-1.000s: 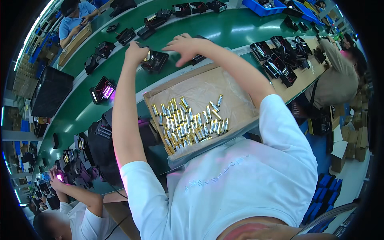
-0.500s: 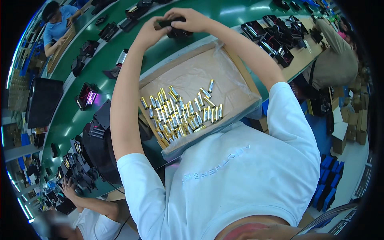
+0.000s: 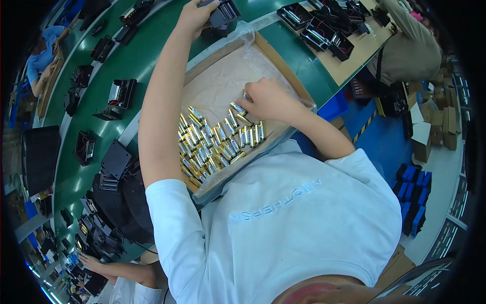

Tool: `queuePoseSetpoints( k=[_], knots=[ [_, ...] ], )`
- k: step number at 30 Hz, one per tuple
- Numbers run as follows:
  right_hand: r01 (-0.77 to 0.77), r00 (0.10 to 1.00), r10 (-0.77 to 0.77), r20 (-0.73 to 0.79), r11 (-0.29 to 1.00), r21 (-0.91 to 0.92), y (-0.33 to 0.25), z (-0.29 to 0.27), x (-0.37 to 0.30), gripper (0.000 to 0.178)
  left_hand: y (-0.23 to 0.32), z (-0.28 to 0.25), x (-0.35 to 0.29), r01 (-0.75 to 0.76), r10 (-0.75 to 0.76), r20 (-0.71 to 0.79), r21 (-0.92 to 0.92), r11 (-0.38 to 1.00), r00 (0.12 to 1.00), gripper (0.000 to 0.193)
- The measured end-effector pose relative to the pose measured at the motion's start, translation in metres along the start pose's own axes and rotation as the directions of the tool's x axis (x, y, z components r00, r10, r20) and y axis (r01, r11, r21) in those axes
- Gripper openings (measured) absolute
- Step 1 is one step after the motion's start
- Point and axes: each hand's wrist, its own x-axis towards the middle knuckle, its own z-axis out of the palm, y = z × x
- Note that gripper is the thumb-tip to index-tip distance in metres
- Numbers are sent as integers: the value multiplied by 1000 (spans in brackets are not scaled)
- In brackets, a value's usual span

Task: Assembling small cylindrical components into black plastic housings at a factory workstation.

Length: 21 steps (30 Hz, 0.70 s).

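Observation:
At the far edge of the box, my left hand (image 3: 195, 19) grips a black plastic battery holder (image 3: 224, 14), its slotted side turned up. My right hand (image 3: 271, 100) is down over the cardboard box (image 3: 286, 71), with fingers bent in a pinch. A gold-and-silver battery (image 3: 245, 95) shows at its fingertips, mostly covered by the hand. Just beside the fingers lies another loose battery (image 3: 238, 108). Many more batteries (image 3: 207, 147) lie heaped in the near left part of the box, on a clear plastic liner.
Black housings with wires stand on the green conveyor (image 3: 109, 66) to my left and on a wooden table (image 3: 336, 66) at the right. Co-workers sit at far left, lower left and right. A blue bin (image 3: 334, 106) stands right of the box.
My right hand has let go of the black holder and come down to the batteries in the box. My left hand still holds the holder. The whole view has shifted.

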Motion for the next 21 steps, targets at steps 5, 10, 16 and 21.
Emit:
queuePoseSetpoints(
  k=[5, 10, 16, 21],
  knots=[
    [-28, 999, 30, -42, 999, 39, 1, 7, -3, 33, -9, 3, 2, 33, -37, -36, -99, 995, 999, 26],
    [7, 999, -8, -44, 1000, -26, -6, 5, -4, 33, -7, -3, -4, 103, -113, -31, -223, 969, 993, 26],
    [76, 997, -76, 14, 995, -65, -6, 3, -5, 35, -6, -9, -12, 106, -135, -64, -342, 934, 989, 27],
    [82, 995, -76, 63, 991, -105, -13, -3, -16, 34, -19, -21, -10, 68, -91, -54, -340, 938, 994, 31]
  ],
)
